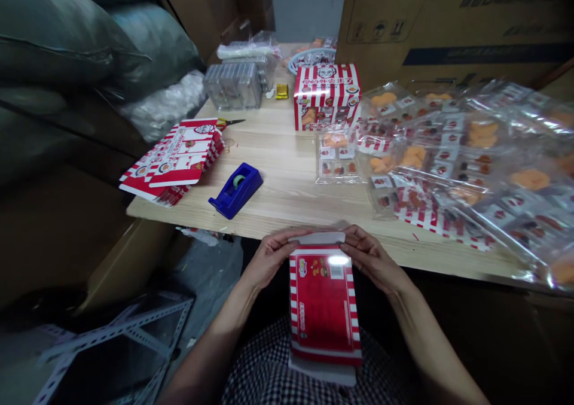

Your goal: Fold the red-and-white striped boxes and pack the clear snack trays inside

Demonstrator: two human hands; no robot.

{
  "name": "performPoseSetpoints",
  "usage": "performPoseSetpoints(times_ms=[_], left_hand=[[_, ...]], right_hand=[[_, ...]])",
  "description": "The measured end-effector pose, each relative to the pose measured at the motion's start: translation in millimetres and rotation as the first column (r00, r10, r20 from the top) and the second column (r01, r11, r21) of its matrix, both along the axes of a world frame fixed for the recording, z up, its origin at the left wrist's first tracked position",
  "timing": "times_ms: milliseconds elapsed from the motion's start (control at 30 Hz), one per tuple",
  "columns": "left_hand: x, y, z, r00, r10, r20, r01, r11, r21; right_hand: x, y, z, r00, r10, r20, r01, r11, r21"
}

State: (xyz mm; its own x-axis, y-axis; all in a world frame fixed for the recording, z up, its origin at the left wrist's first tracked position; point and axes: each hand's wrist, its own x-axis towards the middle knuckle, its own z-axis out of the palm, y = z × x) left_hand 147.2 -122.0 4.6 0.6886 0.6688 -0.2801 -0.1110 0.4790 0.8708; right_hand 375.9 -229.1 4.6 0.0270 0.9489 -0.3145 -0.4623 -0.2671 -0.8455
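Over my lap, at the table's front edge, I hold a red and white printed cardboard box [321, 303] with a barcode on its upper right. Its white end flap [320, 237] stands out at the far end, and another pale flap shows at the near end. My left hand [274, 255] pinches the far left corner between thumb and fingers. At the far right corner, my right hand [366, 255] grips the same box by the flap. Whether the box is flat or opened out, I cannot tell.
A blue tape dispenser [237, 191] and a stack of flat printed cartons [179, 154] lie left on the table [287, 183], scissors [232, 122] behind. An assembled striped box [327, 97] stands at the back. Clear packs of toy food [452, 160] cover the right side.
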Motion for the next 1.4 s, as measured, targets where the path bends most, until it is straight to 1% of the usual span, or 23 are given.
performPoseSetpoints(times_ms=[67,133,233,300,367,467,567,667,733,867,1033,1233,1333,1400], left_hand=[[0.6,-0.1,0.2,1.000,-0.014,-0.006,0.014,0.999,0.042],[0.3,1.5,2.0,0.999,-0.047,-0.008,0.047,0.997,0.069],[-0.3,3.4,5.9,0.993,-0.122,0.007,0.121,0.988,0.101],[0.1,2.5,7.4,0.988,-0.157,0.000,0.156,0.982,0.105],[1.3,0.4,7.9,0.987,-0.153,-0.039,0.156,0.983,0.093],[3.1,-1.2,11.5,0.984,-0.136,-0.113,0.147,0.984,0.098],[3.3,1.7,22.5,0.967,-0.196,-0.164,0.220,0.965,0.141],[2.1,7.1,36.1,0.938,-0.294,-0.186,0.328,0.925,0.192],[1.9,9.9,42.3,0.925,-0.324,-0.197,0.365,0.903,0.228],[4.5,12.0,46.7,0.929,-0.286,-0.234,0.347,0.891,0.291],[9.6,12.8,49.4,0.920,-0.290,-0.265,0.363,0.886,0.288],[10.7,16.4,56.3,0.897,-0.270,-0.350,0.383,0.868,0.314],[9.8,15.8,57.1,0.903,-0.252,-0.348,0.372,0.864,0.339],[9.2,13.0,55.0,0.909,-0.249,-0.335,0.367,0.858,0.358]], right_hand=[[0.8,0.0,-2.8,0.999,0.046,-0.003,-0.046,0.999,0.002],[1.5,-0.5,-6.2,0.998,0.061,0.032,-0.062,0.998,0.025],[2.0,-3.6,-9.6,0.992,0.006,0.129,-0.018,0.996,0.092],[2.0,-7.4,-8.4,0.980,-0.023,0.200,-0.001,0.993,0.118],[1.7,-11.5,-3.5,0.966,-0.009,0.260,-0.020,0.994,0.109],[0.5,-14.8,9.4,0.965,0.033,0.261,-0.054,0.996,0.074],[-1.5,-13.4,24.1,0.971,0.023,0.239,-0.032,0.999,0.035],[-2.8,-9.7,37.2,0.974,0.024,0.227,-0.024,1.000,-0.002],[-2.5,-7.4,43.2,0.977,0.030,0.212,-0.029,1.000,-0.006],[-0.7,-4.3,44.6,0.981,0.016,0.194,-0.011,1.000,-0.028],[-1.0,-2.6,38.7,0.981,0.024,0.190,-0.016,0.999,-0.041],[0.9,-0.8,39.4,0.974,0.034,0.222,-0.026,0.999,-0.040],[3.4,0.1,38.5,0.974,0.025,0.227,-0.017,0.999,-0.034],[4.4,-0.5,35.6,0.975,0.036,0.221,-0.029,0.999,-0.034]])
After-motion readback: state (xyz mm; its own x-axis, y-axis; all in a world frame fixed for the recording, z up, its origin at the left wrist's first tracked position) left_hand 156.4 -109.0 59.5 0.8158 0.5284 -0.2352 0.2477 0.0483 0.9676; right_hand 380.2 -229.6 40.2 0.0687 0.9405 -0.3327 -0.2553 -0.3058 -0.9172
